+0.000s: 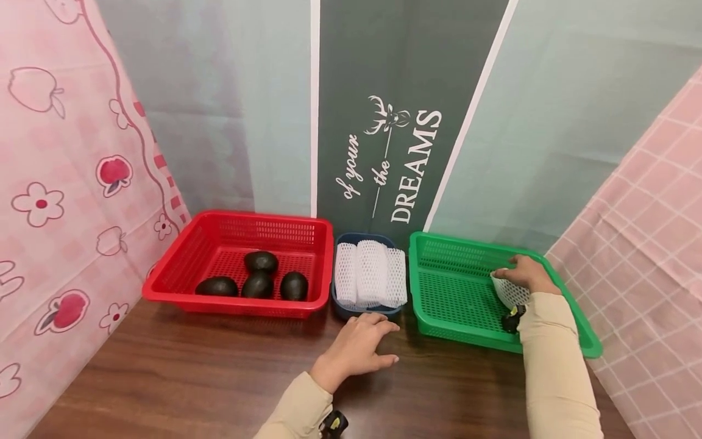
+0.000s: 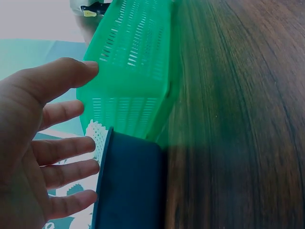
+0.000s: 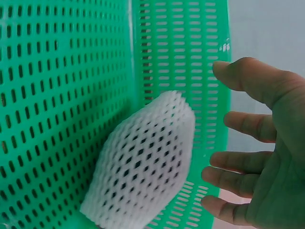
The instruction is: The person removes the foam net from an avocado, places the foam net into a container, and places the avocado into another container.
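Note:
A white foam net sleeve (image 3: pixel 143 162) lies in the green basket (image 1: pixel 450 299), against its right side. Something dark shows through its mesh. Beside the sleeve is my right hand (image 1: pixel 529 273), fingers spread and apart from it in the right wrist view. My left hand (image 1: pixel 359 346) hovers, fingers extended, just in front of the small blue bin (image 2: pixel 131 181), holding nothing. Several white foam net sleeves (image 1: pixel 372 271) fill that bin. Dark avocados (image 1: pixel 261 262) sit in the red basket (image 1: pixel 238 305) at the left.
The three containers stand in a row along the back of the brown wooden table (image 1: pixel 181 372). Behind them hangs a green curtain (image 1: pixel 378 152) with lettering. Pink patterned cloths (image 1: pixel 71 244) close off both sides.

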Motion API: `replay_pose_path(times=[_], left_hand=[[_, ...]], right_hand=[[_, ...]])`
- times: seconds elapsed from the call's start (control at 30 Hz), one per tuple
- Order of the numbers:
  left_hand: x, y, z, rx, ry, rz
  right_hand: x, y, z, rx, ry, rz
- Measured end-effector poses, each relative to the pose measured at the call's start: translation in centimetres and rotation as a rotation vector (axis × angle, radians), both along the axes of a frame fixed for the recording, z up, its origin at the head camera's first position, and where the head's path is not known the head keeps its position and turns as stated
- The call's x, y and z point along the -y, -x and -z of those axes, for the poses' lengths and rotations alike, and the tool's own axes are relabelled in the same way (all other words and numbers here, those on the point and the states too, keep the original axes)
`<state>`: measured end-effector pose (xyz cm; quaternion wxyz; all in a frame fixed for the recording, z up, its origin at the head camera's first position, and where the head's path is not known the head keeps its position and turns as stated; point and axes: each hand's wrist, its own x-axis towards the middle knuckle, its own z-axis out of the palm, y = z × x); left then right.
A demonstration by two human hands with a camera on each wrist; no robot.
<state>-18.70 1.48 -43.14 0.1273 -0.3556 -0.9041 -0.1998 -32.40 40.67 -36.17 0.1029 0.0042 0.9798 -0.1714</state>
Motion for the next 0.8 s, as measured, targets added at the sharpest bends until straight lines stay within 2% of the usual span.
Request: replay_pose_path(times=[0.13, 0.47, 0.63, 0.8], left_hand=[[-0.7, 0.2, 0.3, 0.000, 0.007, 0.010], [-1.8, 0.6, 0.5, 0.054, 0.056, 0.016], [-2.0, 0.9, 0.8, 0.067, 0.071, 0.017], [-1.9, 1.1, 1.2, 0.111, 0.096, 0.011]], right_hand=[[-1.0, -0.2, 0.5, 0.032, 0.007, 0.014], [-3.1, -0.2, 2.0, 0.084, 0.006, 0.056], [-2.7, -0.2, 2.3, 0.077, 0.017, 0.092], [-2.0, -0.2, 2.3, 0.111, -0.064, 0.128]])
